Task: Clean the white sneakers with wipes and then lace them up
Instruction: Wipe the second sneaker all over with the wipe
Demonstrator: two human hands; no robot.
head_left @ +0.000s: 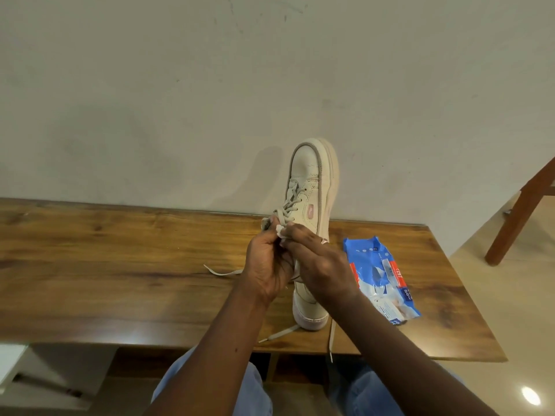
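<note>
One white sneaker (pixel 312 187) stands on the wooden table (pixel 120 265), heel towards me and toe against the wall. Its grey laces are partly threaded; loose ends (pixel 277 333) trail over the table's front edge and one end (pixel 222 272) lies to the left. My left hand (pixel 265 265) and my right hand (pixel 321 265) meet over the shoe's tongue. Both pinch a small white wipe (pixel 280 231) together with a lace at the upper eyelets. The shoe's middle is hidden behind my hands.
A blue pack of wipes (pixel 380 277) lies on the table just right of the sneaker, its flap open. A brown wooden chair leg (pixel 516 214) stands on the floor at the far right. My knees in blue trousers (pixel 216 385) are under the table edge.
</note>
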